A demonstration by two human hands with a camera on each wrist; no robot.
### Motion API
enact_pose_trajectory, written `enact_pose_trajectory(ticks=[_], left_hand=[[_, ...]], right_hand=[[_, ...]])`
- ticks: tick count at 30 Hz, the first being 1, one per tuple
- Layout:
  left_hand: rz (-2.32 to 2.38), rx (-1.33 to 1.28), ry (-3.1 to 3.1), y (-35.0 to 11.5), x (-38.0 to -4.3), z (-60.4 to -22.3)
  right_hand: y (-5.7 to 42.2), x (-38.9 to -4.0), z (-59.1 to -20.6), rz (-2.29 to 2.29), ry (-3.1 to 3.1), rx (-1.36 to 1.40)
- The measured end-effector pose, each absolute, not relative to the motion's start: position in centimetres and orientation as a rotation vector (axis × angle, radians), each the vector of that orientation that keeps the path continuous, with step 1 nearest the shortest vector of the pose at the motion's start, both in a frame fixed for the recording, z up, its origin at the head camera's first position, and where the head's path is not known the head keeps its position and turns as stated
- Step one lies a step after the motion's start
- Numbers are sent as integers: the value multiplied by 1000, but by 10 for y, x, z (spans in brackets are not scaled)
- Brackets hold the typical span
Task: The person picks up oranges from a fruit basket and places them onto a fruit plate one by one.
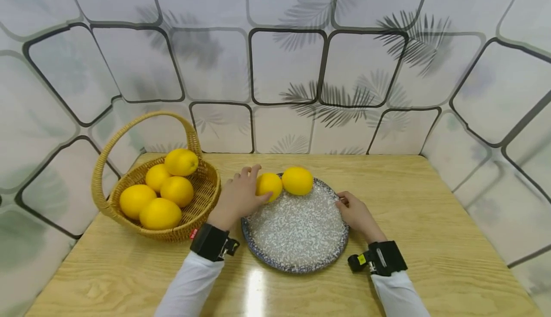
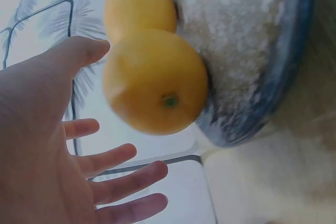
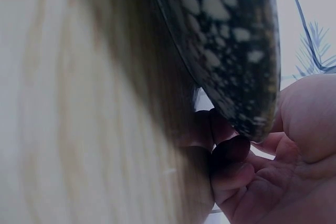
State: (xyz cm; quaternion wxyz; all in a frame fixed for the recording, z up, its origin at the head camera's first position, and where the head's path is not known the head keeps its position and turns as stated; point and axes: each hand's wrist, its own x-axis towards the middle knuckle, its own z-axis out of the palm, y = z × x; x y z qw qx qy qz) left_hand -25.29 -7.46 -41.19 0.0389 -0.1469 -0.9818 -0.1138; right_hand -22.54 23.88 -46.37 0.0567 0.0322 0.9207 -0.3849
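Two oranges sit side by side on the far left part of a round speckled grey plate (image 1: 299,231) with a dark blue rim. My left hand (image 1: 242,195) is beside the nearer orange (image 1: 269,186), its fingers spread and slightly bent. In the left wrist view, the thumb is close to this orange (image 2: 155,82), which has a green stem spot, and the other fingers stand apart from it. Behind lies the second orange (image 1: 297,180). At the plate's right edge my right hand (image 1: 356,213) grips the rim (image 3: 241,66), fingers curled beneath it.
A wicker basket (image 1: 206,207) with a tall handle stands on the left of the wooden table (image 1: 413,202). Several yellow fruits (image 1: 161,214) lie inside it. Patterned cloth walls (image 1: 286,68) enclose the table at the back and sides.
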Motion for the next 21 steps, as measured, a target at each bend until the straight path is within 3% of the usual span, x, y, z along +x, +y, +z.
enact_pose_trajectory(ticks=[21], left_hand=[[-280, -305, -2919, -125, -265, -351]], right_hand=[[239, -227, -466, -1160, 2791, 112]])
